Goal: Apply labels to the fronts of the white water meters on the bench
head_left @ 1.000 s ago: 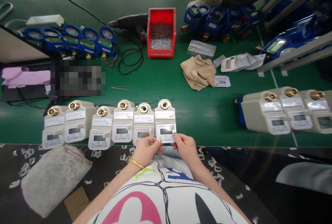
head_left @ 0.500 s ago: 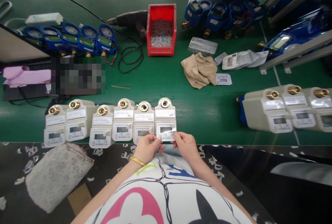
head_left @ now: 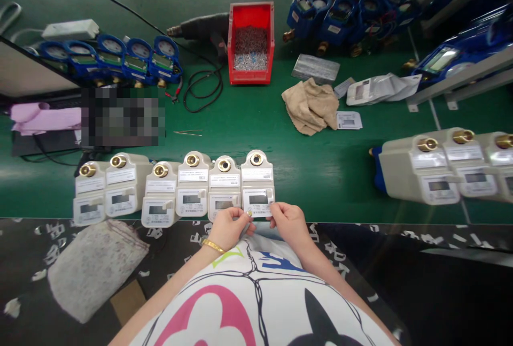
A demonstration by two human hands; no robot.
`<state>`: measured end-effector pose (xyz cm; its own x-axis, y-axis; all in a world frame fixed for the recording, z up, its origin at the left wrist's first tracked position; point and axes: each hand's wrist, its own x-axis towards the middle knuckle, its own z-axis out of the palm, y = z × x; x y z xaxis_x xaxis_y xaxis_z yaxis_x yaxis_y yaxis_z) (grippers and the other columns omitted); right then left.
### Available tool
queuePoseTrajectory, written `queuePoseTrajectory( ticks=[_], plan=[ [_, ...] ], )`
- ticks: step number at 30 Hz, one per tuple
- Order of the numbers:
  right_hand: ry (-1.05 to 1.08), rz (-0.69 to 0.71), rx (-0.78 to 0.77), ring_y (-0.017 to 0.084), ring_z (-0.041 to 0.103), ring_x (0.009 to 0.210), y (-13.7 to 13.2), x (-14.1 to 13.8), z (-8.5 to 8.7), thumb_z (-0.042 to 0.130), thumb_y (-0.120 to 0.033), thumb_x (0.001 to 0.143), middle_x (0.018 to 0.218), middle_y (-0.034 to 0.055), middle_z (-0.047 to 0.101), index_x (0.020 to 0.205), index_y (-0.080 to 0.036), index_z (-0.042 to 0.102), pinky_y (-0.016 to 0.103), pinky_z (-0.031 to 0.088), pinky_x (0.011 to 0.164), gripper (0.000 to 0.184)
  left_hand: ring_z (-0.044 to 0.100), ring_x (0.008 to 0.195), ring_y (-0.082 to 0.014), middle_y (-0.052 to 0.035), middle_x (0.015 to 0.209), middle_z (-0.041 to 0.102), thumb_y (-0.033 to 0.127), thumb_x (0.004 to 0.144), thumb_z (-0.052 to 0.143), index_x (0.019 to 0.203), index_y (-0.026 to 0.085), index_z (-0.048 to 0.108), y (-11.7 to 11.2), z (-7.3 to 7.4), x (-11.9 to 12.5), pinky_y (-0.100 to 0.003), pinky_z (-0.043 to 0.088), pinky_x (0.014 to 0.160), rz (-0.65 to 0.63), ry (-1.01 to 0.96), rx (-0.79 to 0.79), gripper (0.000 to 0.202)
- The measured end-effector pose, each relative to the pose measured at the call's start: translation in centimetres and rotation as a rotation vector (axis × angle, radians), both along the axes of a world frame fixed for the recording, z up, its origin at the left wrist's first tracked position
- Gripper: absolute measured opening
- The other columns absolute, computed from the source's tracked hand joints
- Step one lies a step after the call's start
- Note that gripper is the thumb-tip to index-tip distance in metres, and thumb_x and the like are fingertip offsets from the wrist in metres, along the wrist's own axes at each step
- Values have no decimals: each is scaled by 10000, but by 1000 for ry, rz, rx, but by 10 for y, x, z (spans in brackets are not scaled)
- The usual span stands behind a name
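Note:
A row of beige water meters with brass fittings stands along the front of the green bench. At the right end of the row is one meter (head_left: 257,171), its lower front covered by a white faceplate label (head_left: 258,200) with a display window. My left hand (head_left: 230,228) pinches the label's lower left corner between thumb and finger. Its lower right edge is held by my right hand (head_left: 289,223), also closed in a pinch. Close to my left hand stands the neighbouring meter (head_left: 223,181). The fingertips hide the label's bottom corners.
A red bin (head_left: 251,76) of small parts sits at the back, beside a heat gun (head_left: 204,29). A beige cloth (head_left: 310,106), spare labels (head_left: 348,120) and tweezers (head_left: 188,132) lie mid-bench. More beige meters (head_left: 401,167) stand right; blue meters (head_left: 138,60) stand behind.
The whole view has shifted slightly, with the bench things appearing a little farther right. Both hands keep their pinch at the label's lower corners; the label looks flatter with less glare.

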<state>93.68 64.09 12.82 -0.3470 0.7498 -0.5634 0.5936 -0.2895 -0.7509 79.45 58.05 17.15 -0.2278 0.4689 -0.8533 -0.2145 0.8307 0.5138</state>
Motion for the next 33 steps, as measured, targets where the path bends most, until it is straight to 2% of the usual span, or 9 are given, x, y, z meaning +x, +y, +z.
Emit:
queuePoseTrajectory(
  ticks=[4, 9, 16, 20, 28, 33],
  plan=[
    [-8, -7, -18, 119, 504, 427, 0, 1, -1, 400, -337, 783, 426, 3, 551, 494, -170, 546, 217, 369, 505, 364, 605, 523, -133, -33, 547, 648, 218, 724, 550, 592, 148, 524, -1, -2, 1, -202, 456, 532, 25, -11, -18, 152],
    [-17, 3, -11, 121, 509, 433, -1, 0, 0, 397, -341, 787, 432, 5, 555, 493, -172, 546, 219, 372, 511, 370, 612, 542, -151, -32, 568, 652, 281, 714, 552, 603, 164, 500, -6, -8, 1, -225, 470, 543, 10, 10, 56, 170],
    [-14, 9, 7, 126, 525, 456, 0, 0, 2, 393, -349, 787, 434, 9, 555, 474, -177, 528, 218, 378, 528, 382, 610, 575, -158, -23, 595, 655, 353, 719, 507, 630, 174, 536, -13, -10, 1, -250, 465, 614, -133, 215, 193, 202],
    [-17, 4, 6, 140, 554, 489, -1, 1, 1, 390, -353, 783, 425, 13, 551, 455, -184, 509, 221, 382, 538, 387, 611, 599, -153, -15, 594, 659, 337, 731, 503, 621, 175, 550, -12, -8, 0, -247, 453, 657, -177, 270, 168, 201],
    [-27, 10, 23, 125, 522, 446, -1, -1, 3, 390, -357, 792, 433, 9, 558, 473, -176, 531, 215, 370, 509, 393, 612, 555, -142, -4, 541, 644, 248, 732, 535, 591, 168, 542, -6, -8, 1, -213, 455, 582, -83, 186, 74, 162],
    [-14, 5, 19, 119, 510, 428, -1, 0, 3, 399, -347, 791, 418, -1, 546, 509, -167, 559, 208, 374, 507, 371, 617, 551, -144, 2, 529, 642, 224, 741, 528, 566, 176, 545, -2, -7, -1, -214, 457, 574, -153, 192, 42, 182]
  ],
)
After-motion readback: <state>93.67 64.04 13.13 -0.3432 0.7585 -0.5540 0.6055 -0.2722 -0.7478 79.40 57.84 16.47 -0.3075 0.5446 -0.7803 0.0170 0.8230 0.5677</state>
